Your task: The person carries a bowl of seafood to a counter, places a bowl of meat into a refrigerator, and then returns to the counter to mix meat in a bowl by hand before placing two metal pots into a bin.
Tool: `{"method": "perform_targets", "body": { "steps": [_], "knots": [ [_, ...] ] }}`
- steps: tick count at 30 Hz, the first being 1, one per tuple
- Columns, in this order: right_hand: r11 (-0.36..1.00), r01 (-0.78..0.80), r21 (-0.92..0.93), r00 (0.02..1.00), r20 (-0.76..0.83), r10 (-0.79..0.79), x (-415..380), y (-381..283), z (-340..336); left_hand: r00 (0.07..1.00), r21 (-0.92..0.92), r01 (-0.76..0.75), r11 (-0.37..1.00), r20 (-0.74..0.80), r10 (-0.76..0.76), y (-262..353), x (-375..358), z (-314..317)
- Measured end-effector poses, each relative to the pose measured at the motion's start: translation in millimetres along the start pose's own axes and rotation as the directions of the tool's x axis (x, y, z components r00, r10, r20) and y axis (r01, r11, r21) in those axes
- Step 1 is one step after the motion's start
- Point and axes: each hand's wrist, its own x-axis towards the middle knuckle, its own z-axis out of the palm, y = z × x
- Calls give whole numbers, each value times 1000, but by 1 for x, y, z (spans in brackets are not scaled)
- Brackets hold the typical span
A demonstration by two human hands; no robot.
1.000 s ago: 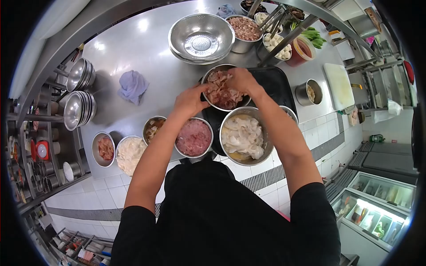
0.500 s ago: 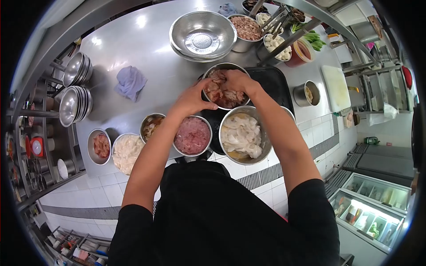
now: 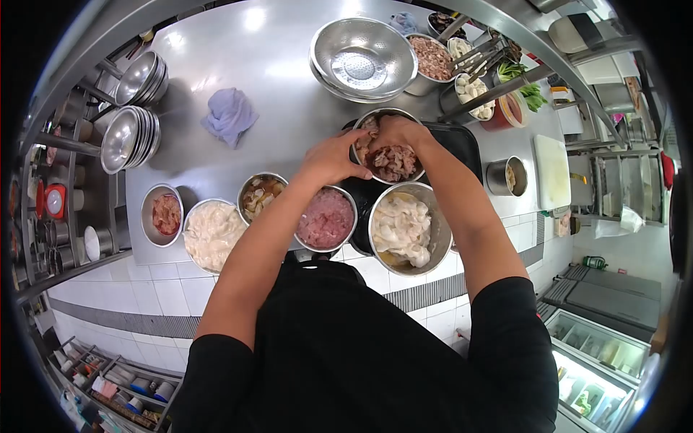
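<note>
A metal bowl (image 3: 421, 173) of dark, reddish sliced meat (image 3: 395, 164) stands in front of me, partly over a black tray. My left hand (image 3: 333, 159) grips its left rim, thumb along the near side and fingers over the edge. Inside the bowl is my right hand (image 3: 399, 133), pressed into the meat so that its fingers are hidden. Just nearer to me are a bowl of pink minced meat (image 3: 326, 218) and a larger pot of pale, wet slices (image 3: 401, 227).
Left of my forearm stand bowls of pale paste (image 3: 213, 232), mixed pieces in liquid (image 3: 260, 196) and red meat (image 3: 167, 214). Beyond are colanders (image 3: 361, 86), a cloth (image 3: 229, 117) and stacked bowls (image 3: 131, 139). A black tray (image 3: 458, 148), small pot (image 3: 497, 177) and white board (image 3: 552, 171) lie right.
The whole view has shifted, so the table's things appear farther right. My right hand has worked the meat about in the bowl; my left hand keeps its hold on the rim.
</note>
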Motion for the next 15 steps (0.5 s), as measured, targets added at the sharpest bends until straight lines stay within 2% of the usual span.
{"method": "perform_targets", "body": {
  "steps": [9, 15],
  "knots": [
    [997, -25, 67, 996, -78, 31, 1, 12, 7, 1000, 42, 25, 999, 13, -26, 3, 3, 5],
    [998, 29, 62, 996, -91, -23, 3, 15, 6, 999, 63, 25, 998, 21, -27, 8, -2, -1]
  ]
}}
